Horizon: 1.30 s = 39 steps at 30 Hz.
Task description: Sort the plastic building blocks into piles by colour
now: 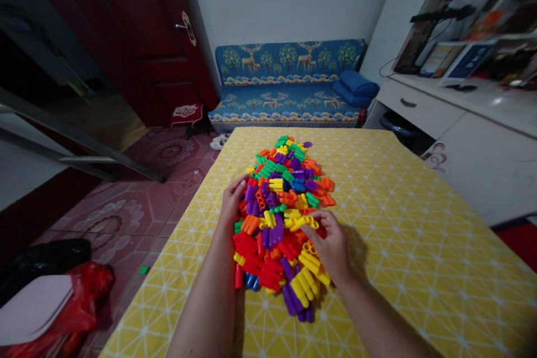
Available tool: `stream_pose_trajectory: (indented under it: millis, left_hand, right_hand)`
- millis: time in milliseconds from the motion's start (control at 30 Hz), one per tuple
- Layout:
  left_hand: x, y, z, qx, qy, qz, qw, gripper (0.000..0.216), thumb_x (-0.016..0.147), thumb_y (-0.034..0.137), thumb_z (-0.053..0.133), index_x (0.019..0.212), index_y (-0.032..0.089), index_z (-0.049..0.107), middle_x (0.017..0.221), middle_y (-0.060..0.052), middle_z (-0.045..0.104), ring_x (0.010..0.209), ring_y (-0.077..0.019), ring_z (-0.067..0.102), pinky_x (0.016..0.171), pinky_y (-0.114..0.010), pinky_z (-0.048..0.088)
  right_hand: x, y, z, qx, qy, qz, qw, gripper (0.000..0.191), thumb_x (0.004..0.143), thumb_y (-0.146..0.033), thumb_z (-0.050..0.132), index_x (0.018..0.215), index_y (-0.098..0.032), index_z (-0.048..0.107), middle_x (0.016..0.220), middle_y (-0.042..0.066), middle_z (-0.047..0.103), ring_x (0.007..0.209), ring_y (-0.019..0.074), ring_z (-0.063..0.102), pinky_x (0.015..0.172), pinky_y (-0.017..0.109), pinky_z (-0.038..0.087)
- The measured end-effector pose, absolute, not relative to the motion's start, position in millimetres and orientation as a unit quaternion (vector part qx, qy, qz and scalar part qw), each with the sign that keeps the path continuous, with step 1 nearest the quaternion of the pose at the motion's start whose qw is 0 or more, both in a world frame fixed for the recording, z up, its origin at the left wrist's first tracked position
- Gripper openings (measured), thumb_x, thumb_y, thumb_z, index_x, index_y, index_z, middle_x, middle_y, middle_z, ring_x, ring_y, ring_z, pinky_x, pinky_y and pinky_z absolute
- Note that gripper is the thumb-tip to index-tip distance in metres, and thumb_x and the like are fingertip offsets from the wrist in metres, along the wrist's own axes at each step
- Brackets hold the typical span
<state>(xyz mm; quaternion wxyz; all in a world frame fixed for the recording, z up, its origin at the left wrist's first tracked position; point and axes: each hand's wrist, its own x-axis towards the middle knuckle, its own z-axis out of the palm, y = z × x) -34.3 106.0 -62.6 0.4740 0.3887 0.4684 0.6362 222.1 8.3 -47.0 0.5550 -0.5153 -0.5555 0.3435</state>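
Note:
A long heap of plastic building blocks (251, 251) in red, yellow, purple, green, orange and blue lies on the table; each block looks like a row of joined tubes. At the heap's left edge, my left hand (233, 197) rests with its fingers stretched out against the blocks, holding nothing that I can see. On the right side, my right hand (332, 240) pinches a yellow block (308, 222) between thumb and fingers, just over the heap. More yellow blocks (305, 285) and purple ones lie at the near end.
A yellow patterned cloth (411, 235) covers the table. Beyond it stands a blue sofa (289, 103); a white cabinet (482, 162) is at the right. On the floor at left lie a green block (144, 270) and a red plastic bag (94, 291). A metal frame (84, 140) stands farther left.

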Motion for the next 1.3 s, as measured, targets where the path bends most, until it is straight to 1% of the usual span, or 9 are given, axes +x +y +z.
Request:
stream_pose_trajectory:
  millis: [67,167,333,533,733,933,1033,1167,1300]
  left_hand:
    - [-35,106,-63,0.395,0.469,0.636,0.469,0.052,0.073,0.049,0.074,0.114,0.017,0.072,0.122,-0.012,0.069,0.117,-0.0321,0.061,0.102,-0.042,0.046]
    - [-36,106,-64,0.403,0.471,0.633,0.464,0.051,0.074,0.050,0.074,0.114,0.018,0.072,0.123,-0.012,0.069,0.118,-0.0317,0.061,0.103,-0.042,0.045]
    - [-36,107,-65,0.399,0.475,0.635,0.461,0.054,0.073,0.051,0.074,0.115,0.017,0.071,0.124,-0.012,0.068,0.119,-0.0319,0.060,0.102,-0.042,0.046]
    - [-35,106,-65,0.387,0.467,0.636,0.478,0.055,0.073,0.049,0.074,0.117,0.017,0.070,0.123,-0.012,0.069,0.116,-0.0314,0.062,0.099,-0.041,0.048]
    - [-36,106,-66,0.384,0.468,0.636,0.479,0.053,0.074,0.048,0.074,0.117,0.017,0.070,0.123,-0.013,0.069,0.116,-0.0313,0.062,0.099,-0.041,0.048]
    - [-37,108,-67,0.383,0.471,0.639,0.472,0.052,0.074,0.049,0.075,0.114,0.017,0.071,0.123,-0.013,0.069,0.117,-0.0318,0.062,0.101,-0.042,0.047]
    - [-37,108,-67,0.385,0.473,0.639,0.468,0.050,0.073,0.049,0.075,0.113,0.018,0.072,0.123,-0.013,0.069,0.117,-0.0322,0.062,0.102,-0.043,0.046]
    - [-37,108,-67,0.391,0.474,0.637,0.465,0.053,0.073,0.051,0.074,0.114,0.018,0.072,0.124,-0.013,0.068,0.118,-0.0322,0.061,0.102,-0.043,0.046]
    - [-37,107,-66,0.395,0.475,0.635,0.464,0.054,0.072,0.051,0.075,0.114,0.017,0.072,0.124,-0.013,0.068,0.119,-0.0320,0.061,0.102,-0.042,0.046]
  right_hand:
    - [223,8,-45,-0.505,-0.567,0.343,0.553,0.036,0.076,-0.036,0.073,0.107,-0.020,0.062,0.099,0.006,0.067,0.093,0.0212,0.064,0.084,0.034,0.052]
    - [224,6,-41,-0.488,-0.591,0.327,0.553,0.027,0.078,-0.036,0.070,0.100,-0.021,0.064,0.101,0.005,0.067,0.098,0.0213,0.063,0.091,0.035,0.050]
    - [224,4,-39,-0.498,-0.515,0.406,0.567,0.026,0.084,-0.042,0.065,0.096,-0.022,0.052,0.080,0.000,0.067,0.070,0.0168,0.067,0.066,0.028,0.055]
    - [222,5,-39,-0.485,-0.503,0.419,0.580,0.028,0.082,-0.036,0.069,0.096,-0.023,0.047,0.072,-0.002,0.068,0.066,0.0159,0.067,0.066,0.027,0.055]
    - [223,3,-35,-0.479,-0.521,0.419,0.569,0.032,0.085,-0.038,0.065,0.110,-0.021,0.052,0.064,-0.004,0.064,0.058,0.0147,0.062,0.060,0.026,0.052]
    - [222,2,-37,-0.478,-0.517,0.458,0.542,0.028,0.084,-0.043,0.066,0.096,-0.023,0.051,0.058,-0.006,0.060,0.046,0.0145,0.059,0.049,0.024,0.047]
    - [224,3,-41,-0.484,-0.524,0.458,0.531,0.028,0.084,-0.047,0.064,0.091,-0.024,0.052,0.067,-0.003,0.063,0.051,0.0150,0.060,0.049,0.025,0.047]
    - [228,4,-41,-0.511,-0.573,0.362,0.529,0.028,0.084,-0.049,0.063,0.081,-0.022,0.056,0.071,-0.001,0.061,0.065,0.0158,0.058,0.059,0.025,0.049]
    - [226,4,-39,-0.512,-0.561,0.354,0.546,0.026,0.083,-0.045,0.067,0.084,-0.021,0.058,0.068,-0.003,0.058,0.060,0.0137,0.056,0.057,0.024,0.048]
